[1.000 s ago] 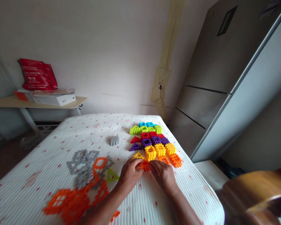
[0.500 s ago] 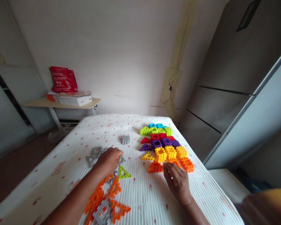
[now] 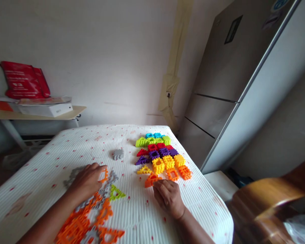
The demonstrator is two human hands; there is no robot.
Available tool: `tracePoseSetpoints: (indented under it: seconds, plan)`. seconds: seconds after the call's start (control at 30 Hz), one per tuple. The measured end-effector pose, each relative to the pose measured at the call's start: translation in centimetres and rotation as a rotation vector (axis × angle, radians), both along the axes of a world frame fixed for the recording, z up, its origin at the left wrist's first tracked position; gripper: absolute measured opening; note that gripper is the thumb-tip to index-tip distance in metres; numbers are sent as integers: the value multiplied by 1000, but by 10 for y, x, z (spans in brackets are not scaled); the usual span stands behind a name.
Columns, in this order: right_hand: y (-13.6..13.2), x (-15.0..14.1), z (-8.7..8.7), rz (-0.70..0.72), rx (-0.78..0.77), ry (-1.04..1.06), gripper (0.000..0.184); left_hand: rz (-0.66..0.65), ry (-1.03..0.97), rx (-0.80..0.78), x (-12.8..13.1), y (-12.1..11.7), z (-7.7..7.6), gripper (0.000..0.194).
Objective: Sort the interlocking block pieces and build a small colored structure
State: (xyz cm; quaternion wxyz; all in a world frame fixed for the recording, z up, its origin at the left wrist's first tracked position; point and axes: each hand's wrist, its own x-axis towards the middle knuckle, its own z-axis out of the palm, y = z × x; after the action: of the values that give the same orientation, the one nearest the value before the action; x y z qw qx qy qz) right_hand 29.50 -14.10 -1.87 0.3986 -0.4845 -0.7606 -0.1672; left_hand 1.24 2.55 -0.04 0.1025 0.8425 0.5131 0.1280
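My left hand point(image 3: 87, 181) lies over a loose pile of orange and grey plastic waffle blocks point(image 3: 96, 206) on the white cloth, fingers curled on an orange square piece point(image 3: 104, 175). My right hand point(image 3: 167, 196) rests with fingers curled beside an orange triangular block point(image 3: 150, 180) at the near end of a sorted row of blocks point(image 3: 159, 156): blue, green, red, purple, yellow, orange. A green triangle point(image 3: 116, 193) lies between my hands. A yellow triangle point(image 3: 143, 170) sits left of the yellow blocks.
A single grey block point(image 3: 118, 154) sits further back on the white spotted tablecloth point(image 3: 53, 162). A grey refrigerator point(image 3: 234, 84) stands right of the table, a wooden chair back point(image 3: 266, 196) at the near right. A shelf point(image 3: 35, 113) with a red bag and boxes stands at the left wall.
My left hand left the orange triangle and went left to the orange and grey pile. My right hand stays by the orange triangle.
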Motion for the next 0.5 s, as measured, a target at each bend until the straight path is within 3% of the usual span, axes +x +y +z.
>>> tracePoseSetpoints:
  seconds: [0.07, 0.13, 0.27, 0.37, 0.5]
  plan:
    - [0, 0, 1, -7, -1, 3, 16, 27, -120, 29, 0, -5, 8, 48]
    - [0, 1, 1, -4, 1, 16, 16, 49, -400, -67, 5, -19, 16, 47]
    - [-1, 2, 4, 20, 11, 58, 15, 29, -1090, -540, 27, -64, 28, 53]
    - [-4, -3, 11, 49, 6, 132, 14, 30, -1468, -791, 46, -93, 24, 54]
    - [-11, -20, 22, 116, -22, 227, 14, 71, -1704, -993, 62, -108, 2, 42]
